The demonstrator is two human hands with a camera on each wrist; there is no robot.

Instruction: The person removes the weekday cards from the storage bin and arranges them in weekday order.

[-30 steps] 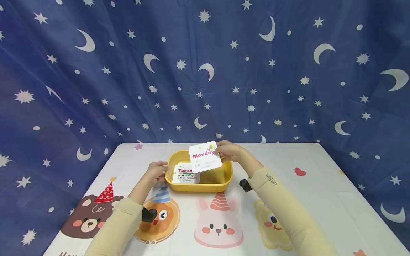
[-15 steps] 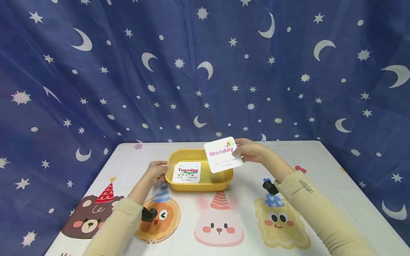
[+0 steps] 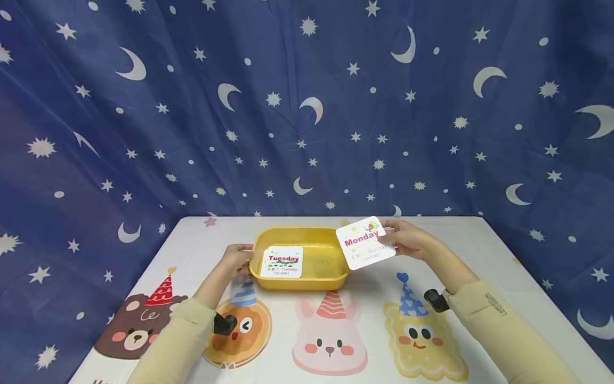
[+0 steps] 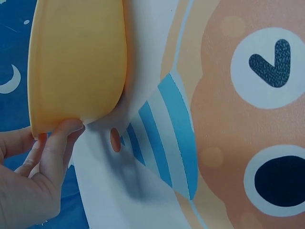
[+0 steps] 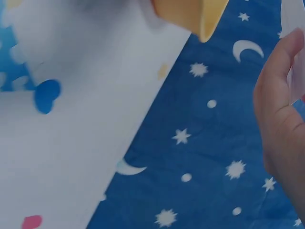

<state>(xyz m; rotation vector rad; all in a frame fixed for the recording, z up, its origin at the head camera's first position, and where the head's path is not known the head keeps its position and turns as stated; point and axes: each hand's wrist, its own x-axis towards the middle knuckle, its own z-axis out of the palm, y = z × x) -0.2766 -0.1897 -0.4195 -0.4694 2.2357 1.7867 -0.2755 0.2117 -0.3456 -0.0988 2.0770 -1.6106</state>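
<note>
A yellow plastic tray (image 3: 326,285) stands on the table, and a white card reading Tuesday (image 3: 282,262) lies in its left part. My left hand (image 3: 238,258) grips the tray's left end, fingers and thumb at the rim; in the left wrist view the hand (image 4: 43,167) pinches the tray's corner (image 4: 78,62). Just past the tray's right end, my right hand (image 3: 408,238) holds up a white card reading Monday (image 3: 365,242), pinched by its right edge and tilted. Only part of that card (image 5: 296,76) shows beside the hand (image 5: 281,105) in the right wrist view.
The white tablecloth (image 3: 379,330) carries printed cartoon animals in party hats. A dark blue curtain (image 3: 307,133) with moons and stars hangs behind the table's back edge. Black wrist straps' camera pieces (image 3: 435,300) stick out from both sleeves.
My right hand has carried the Monday card rightward from over the tray to beyond its right end, uncovering the Tuesday card. The left hand keeps its hold on the tray.
</note>
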